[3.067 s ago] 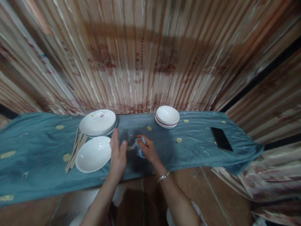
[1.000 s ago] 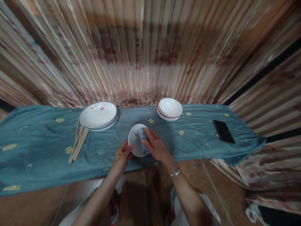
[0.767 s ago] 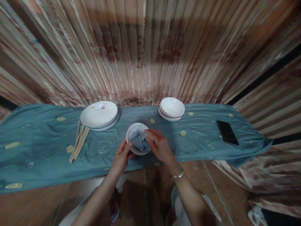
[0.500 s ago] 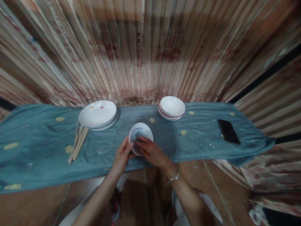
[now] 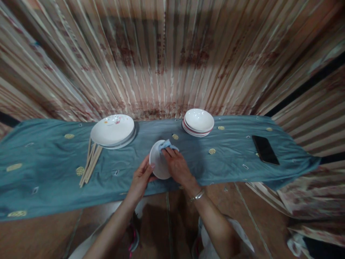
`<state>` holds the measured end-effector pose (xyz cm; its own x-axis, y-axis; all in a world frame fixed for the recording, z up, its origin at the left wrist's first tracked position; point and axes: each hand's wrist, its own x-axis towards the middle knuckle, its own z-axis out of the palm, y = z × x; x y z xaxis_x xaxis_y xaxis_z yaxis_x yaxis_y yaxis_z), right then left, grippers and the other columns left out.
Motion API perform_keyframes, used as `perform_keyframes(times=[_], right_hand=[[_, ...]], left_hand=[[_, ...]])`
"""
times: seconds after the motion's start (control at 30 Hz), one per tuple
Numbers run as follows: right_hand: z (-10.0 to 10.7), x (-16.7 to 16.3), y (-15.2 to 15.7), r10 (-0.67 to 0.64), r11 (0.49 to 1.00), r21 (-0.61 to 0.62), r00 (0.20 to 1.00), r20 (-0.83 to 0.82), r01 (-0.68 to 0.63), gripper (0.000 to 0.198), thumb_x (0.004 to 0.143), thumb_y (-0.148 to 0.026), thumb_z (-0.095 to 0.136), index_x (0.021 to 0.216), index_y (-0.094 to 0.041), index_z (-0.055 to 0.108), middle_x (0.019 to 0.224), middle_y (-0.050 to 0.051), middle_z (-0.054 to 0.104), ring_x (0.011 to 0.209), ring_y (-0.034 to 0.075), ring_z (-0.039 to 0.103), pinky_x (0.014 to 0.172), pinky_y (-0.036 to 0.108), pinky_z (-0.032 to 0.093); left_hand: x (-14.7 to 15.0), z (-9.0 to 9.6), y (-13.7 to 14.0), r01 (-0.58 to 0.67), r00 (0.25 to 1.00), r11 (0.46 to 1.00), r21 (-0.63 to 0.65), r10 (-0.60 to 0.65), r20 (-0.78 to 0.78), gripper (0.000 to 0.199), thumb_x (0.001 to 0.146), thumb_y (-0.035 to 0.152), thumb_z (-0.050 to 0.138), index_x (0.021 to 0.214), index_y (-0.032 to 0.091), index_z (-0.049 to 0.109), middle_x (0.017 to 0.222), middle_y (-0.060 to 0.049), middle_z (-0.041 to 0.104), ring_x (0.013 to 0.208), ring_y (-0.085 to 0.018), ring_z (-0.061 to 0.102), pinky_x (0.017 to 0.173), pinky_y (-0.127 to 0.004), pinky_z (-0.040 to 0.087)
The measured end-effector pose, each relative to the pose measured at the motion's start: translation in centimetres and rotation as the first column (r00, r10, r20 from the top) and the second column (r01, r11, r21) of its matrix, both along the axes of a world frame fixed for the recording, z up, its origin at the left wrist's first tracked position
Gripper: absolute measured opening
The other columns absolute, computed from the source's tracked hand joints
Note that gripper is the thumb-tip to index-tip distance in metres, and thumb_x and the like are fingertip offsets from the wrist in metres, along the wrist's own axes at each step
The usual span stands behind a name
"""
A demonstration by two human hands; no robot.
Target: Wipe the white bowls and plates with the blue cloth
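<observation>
Near the front edge of the cloth-covered table, my left hand is closed on the left rim of a white bowl, thumb on the rim and fingers beneath. The bowl's inside is tilted toward me. My right hand pinches a light blue cloth against the bowl's upper right rim. Part of the cloth stands up past the rim, and my fingers hide the rest. The bowl's right side is covered by my right hand.
A stack of white plates stands at the back left, with several wooden chopsticks beside it. Stacked bowls are at the back right. A black phone lies on the teal tablecloth. A curtain hangs behind.
My right hand has moved from inside the bowl to its upper right rim, bringing the blue cloth along. My left hand keeps its hold on the bowl.
</observation>
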<state>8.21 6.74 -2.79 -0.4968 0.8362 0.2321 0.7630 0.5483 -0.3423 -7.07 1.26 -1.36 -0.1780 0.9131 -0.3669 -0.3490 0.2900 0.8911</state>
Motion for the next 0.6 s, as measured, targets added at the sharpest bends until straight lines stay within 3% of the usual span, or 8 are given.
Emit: perform_keyframes(times=[0.17,0.37,0.5,0.6], right_hand=[[0.2,0.8,-0.3,0.015,0.997,-0.081,1.0,0.015,-0.013,0.037,0.091,-0.003,0.043,0.118,-0.012,0.066,0.119,0.016,0.068,0.113,0.025,0.061,0.103,0.04,0.046],[0.6,1.5,-0.1,0.026,0.933,-0.347,0.979,-0.201,-0.096,0.035,0.086,-0.007,0.046,0.098,-0.02,0.076,0.104,0.006,0.077,0.098,0.02,0.07,0.094,0.034,0.051],[-0.1,1.1,-0.1,-0.005,0.845,-0.477,0.89,-0.457,-0.24,0.039,0.082,-0.009,0.044,0.095,-0.023,0.077,0.091,-0.001,0.078,0.082,0.015,0.07,0.083,0.028,0.054],[-0.6,0.3,-0.3,-0.02,0.811,-0.471,0.788,-0.615,-0.347,0.041,0.079,-0.011,0.044,0.105,-0.022,0.075,0.099,-0.001,0.077,0.088,0.015,0.07,0.084,0.028,0.054]], left_hand=[[0.0,-0.2,0.1,-0.032,0.999,0.999,-0.007,0.032,0.023,0.091,0.05,0.053,0.09,0.131,0.021,0.063,0.117,-0.011,0.073,0.1,-0.03,0.069,0.069,-0.03,0.061],[0.2,-0.2,0.1,-0.04,0.997,0.999,0.0,0.04,0.064,0.086,0.053,0.049,0.089,0.13,0.021,0.064,0.115,-0.01,0.074,0.099,-0.029,0.07,0.072,-0.032,0.062],[0.1,-0.4,0.1,-0.053,0.996,0.999,-0.008,0.053,0.071,0.085,0.053,0.048,0.089,0.129,0.02,0.065,0.11,-0.009,0.075,0.095,-0.028,0.071,0.072,-0.033,0.062],[0.0,-0.6,0.1,-0.054,0.996,0.998,-0.014,0.055,0.072,0.084,0.055,0.047,0.089,0.13,0.02,0.064,0.105,-0.008,0.076,0.093,-0.027,0.072,0.072,-0.033,0.062]])
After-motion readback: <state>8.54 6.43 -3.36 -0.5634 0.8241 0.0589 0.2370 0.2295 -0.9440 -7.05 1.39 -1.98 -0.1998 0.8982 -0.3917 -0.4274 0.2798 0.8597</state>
